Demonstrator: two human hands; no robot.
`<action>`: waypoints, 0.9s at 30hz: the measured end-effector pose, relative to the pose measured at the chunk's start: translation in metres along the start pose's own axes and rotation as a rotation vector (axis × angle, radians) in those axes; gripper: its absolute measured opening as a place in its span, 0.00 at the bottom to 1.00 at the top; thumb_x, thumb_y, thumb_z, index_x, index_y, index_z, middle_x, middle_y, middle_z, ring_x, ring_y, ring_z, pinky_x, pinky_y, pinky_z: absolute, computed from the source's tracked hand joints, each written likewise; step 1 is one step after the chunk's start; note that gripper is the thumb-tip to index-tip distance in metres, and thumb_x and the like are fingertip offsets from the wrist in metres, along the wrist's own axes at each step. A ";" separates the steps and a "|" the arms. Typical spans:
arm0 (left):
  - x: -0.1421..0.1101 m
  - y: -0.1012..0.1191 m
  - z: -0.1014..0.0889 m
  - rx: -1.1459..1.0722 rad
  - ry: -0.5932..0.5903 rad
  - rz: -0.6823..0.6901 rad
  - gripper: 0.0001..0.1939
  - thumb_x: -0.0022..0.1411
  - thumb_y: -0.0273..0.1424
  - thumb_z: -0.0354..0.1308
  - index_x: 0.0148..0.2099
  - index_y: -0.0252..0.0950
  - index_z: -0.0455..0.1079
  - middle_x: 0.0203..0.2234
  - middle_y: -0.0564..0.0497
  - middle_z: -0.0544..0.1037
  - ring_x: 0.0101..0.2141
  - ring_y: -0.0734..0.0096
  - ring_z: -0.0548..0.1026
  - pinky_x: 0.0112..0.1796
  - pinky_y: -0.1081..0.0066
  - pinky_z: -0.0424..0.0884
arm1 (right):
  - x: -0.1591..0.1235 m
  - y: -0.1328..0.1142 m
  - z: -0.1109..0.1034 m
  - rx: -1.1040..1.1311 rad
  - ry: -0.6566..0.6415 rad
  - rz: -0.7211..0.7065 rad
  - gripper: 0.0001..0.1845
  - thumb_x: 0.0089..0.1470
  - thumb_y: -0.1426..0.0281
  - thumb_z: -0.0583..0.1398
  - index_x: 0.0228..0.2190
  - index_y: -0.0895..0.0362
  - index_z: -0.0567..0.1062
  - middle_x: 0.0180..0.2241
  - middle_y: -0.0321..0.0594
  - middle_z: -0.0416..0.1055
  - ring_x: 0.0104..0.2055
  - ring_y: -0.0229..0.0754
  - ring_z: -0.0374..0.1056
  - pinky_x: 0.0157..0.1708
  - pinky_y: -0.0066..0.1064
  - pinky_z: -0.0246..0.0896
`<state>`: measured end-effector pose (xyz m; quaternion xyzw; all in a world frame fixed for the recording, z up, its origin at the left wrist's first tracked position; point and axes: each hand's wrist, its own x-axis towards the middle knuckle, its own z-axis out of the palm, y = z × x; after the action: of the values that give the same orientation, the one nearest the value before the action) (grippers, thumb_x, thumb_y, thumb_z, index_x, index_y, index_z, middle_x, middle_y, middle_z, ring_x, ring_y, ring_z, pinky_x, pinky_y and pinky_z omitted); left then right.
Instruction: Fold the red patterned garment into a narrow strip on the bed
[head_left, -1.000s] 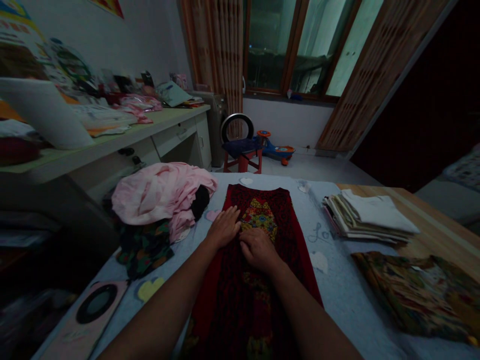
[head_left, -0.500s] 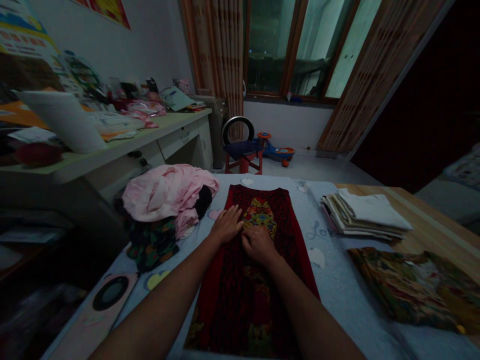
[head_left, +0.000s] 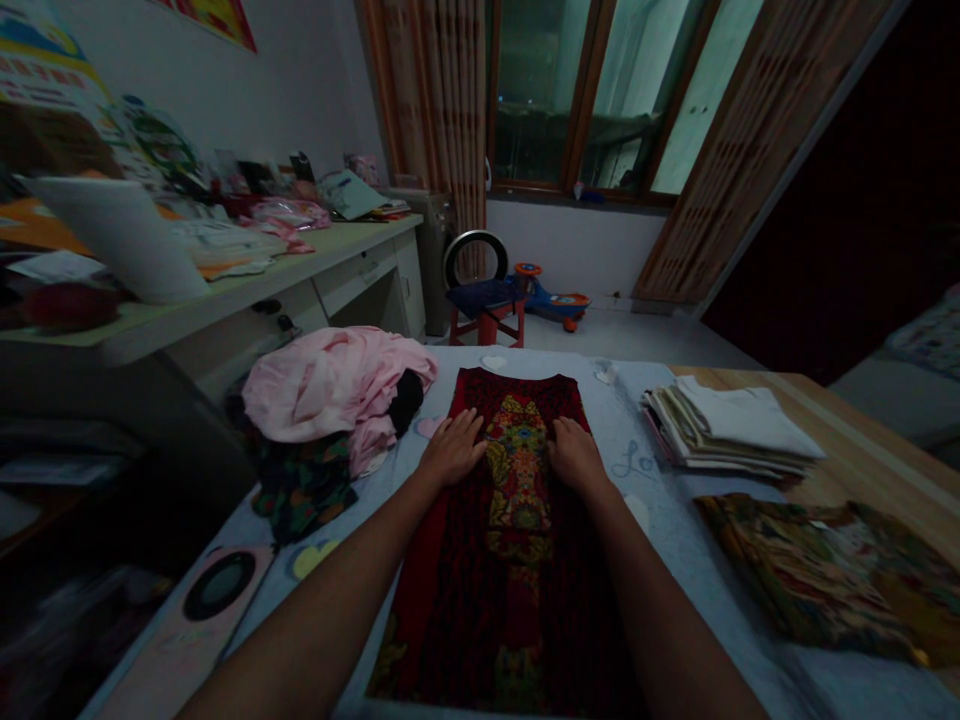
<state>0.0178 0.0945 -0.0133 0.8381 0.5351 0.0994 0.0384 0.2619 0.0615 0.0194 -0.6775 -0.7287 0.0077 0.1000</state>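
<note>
A dark red garment (head_left: 517,500) with black and yellow patterning lies flat and lengthwise before me on a light blue cloth (head_left: 442,365). My left hand (head_left: 454,447) rests flat on its left part, fingers stretched out and pointing away from me. On the right side of the yellow-patterned middle lies my right hand (head_left: 576,455), its fingers partly curled against the fabric; what its fingertips do is hard to make out. Both forearms cross over the near part of the garment.
A heap of pink clothing (head_left: 337,385) sits at the left. Folded clothes (head_left: 742,425) are stacked at the right, with a folded brown patterned garment (head_left: 832,570) nearer. A pink case-like object (head_left: 202,620) lies front left. Beyond stands a red stool (head_left: 487,325).
My right hand has moved from the garment's middle to its right side, uncovering the yellow pattern. My left hand stays nearly in place.
</note>
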 end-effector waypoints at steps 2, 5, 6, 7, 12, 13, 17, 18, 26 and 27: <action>0.000 0.000 -0.001 0.001 -0.009 -0.001 0.30 0.70 0.43 0.42 0.68 0.35 0.54 0.68 0.44 0.53 0.67 0.60 0.50 0.64 0.55 0.50 | -0.002 0.006 0.016 -0.019 -0.010 0.031 0.26 0.61 0.67 0.52 0.58 0.66 0.65 0.61 0.56 0.60 0.64 0.53 0.55 0.61 0.41 0.47; 0.000 0.000 0.000 0.005 -0.007 0.002 0.31 0.69 0.45 0.42 0.68 0.35 0.53 0.68 0.43 0.52 0.67 0.59 0.50 0.63 0.54 0.50 | -0.004 0.009 0.033 -0.001 0.001 0.047 0.29 0.63 0.65 0.50 0.61 0.67 0.62 0.65 0.56 0.55 0.67 0.54 0.48 0.63 0.43 0.44; 0.000 0.000 0.001 0.006 -0.005 0.003 0.32 0.69 0.46 0.42 0.68 0.35 0.53 0.68 0.43 0.52 0.67 0.59 0.50 0.63 0.54 0.50 | -0.004 0.010 0.036 0.008 0.001 0.045 0.29 0.63 0.64 0.50 0.61 0.67 0.61 0.65 0.55 0.54 0.68 0.54 0.47 0.64 0.44 0.43; 0.000 -0.001 0.001 0.006 -0.002 0.004 0.32 0.69 0.46 0.43 0.68 0.35 0.53 0.68 0.43 0.52 0.67 0.59 0.50 0.63 0.54 0.50 | -0.004 0.010 0.038 0.015 -0.002 0.042 0.30 0.64 0.63 0.49 0.61 0.67 0.61 0.65 0.55 0.53 0.68 0.54 0.46 0.64 0.44 0.42; -0.001 -0.001 0.003 0.011 0.024 0.013 0.31 0.69 0.46 0.42 0.68 0.37 0.54 0.68 0.44 0.54 0.67 0.60 0.51 0.64 0.56 0.50 | -0.005 0.010 0.037 0.018 -0.027 0.044 0.33 0.64 0.59 0.49 0.63 0.67 0.59 0.66 0.54 0.51 0.69 0.55 0.43 0.65 0.45 0.40; -0.001 -0.001 0.002 0.012 0.025 0.013 0.31 0.69 0.46 0.42 0.68 0.37 0.54 0.68 0.44 0.54 0.67 0.60 0.51 0.64 0.56 0.50 | -0.005 0.010 0.036 0.017 -0.030 0.046 0.34 0.64 0.58 0.49 0.63 0.67 0.59 0.67 0.54 0.50 0.69 0.55 0.43 0.65 0.45 0.40; -0.002 0.000 0.001 0.001 0.020 0.002 0.31 0.69 0.46 0.42 0.68 0.36 0.53 0.68 0.44 0.53 0.67 0.60 0.50 0.64 0.55 0.50 | -0.007 0.007 0.036 0.022 -0.036 0.042 0.36 0.63 0.55 0.49 0.63 0.67 0.58 0.67 0.54 0.49 0.69 0.56 0.42 0.65 0.46 0.39; -0.002 0.000 0.002 -0.004 0.025 -0.001 0.31 0.69 0.46 0.42 0.68 0.36 0.53 0.68 0.45 0.53 0.67 0.60 0.50 0.64 0.55 0.50 | -0.007 0.007 0.036 0.026 -0.034 0.038 0.36 0.63 0.55 0.50 0.63 0.67 0.59 0.67 0.54 0.49 0.69 0.56 0.41 0.65 0.47 0.39; -0.002 -0.003 0.004 -0.062 0.120 0.008 0.29 0.69 0.45 0.43 0.66 0.35 0.57 0.65 0.43 0.60 0.65 0.58 0.56 0.63 0.57 0.55 | 0.000 0.027 0.040 0.220 0.089 0.002 0.24 0.65 0.66 0.46 0.54 0.63 0.71 0.59 0.50 0.65 0.64 0.47 0.57 0.64 0.39 0.48; -0.002 -0.003 0.004 -0.064 0.130 0.011 0.28 0.69 0.44 0.43 0.65 0.35 0.58 0.64 0.43 0.62 0.64 0.58 0.58 0.62 0.57 0.56 | 0.001 0.031 0.041 0.241 0.109 0.000 0.23 0.64 0.68 0.47 0.52 0.63 0.73 0.58 0.50 0.67 0.62 0.45 0.60 0.63 0.36 0.49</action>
<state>0.0152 0.0936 -0.0179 0.8312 0.5282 0.1711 0.0297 0.2857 0.0697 -0.0250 -0.6598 -0.7161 0.0584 0.2201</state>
